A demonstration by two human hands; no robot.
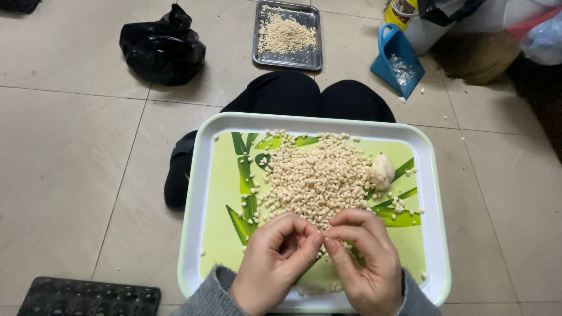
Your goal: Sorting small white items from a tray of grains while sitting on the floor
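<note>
A green tray [202, 193] with a bamboo-leaf print rests on my lap. A heap of small pale dough pellets [319, 175] covers its middle, and a larger lump of dough [382, 171] lies at the heap's right edge. My left hand [275, 263] and my right hand [363, 263] meet over the tray's near half, fingertips pinched together on a tiny bit of dough that is mostly hidden between them. Grey sleeves cover both wrists.
A steel tray [310, 58] with more pellets sits on the tiled floor ahead. A black plastic bag [163, 50] lies to the left, a blue scoop [398, 61] to the right, a dark perforated mat [88, 298] at the bottom left.
</note>
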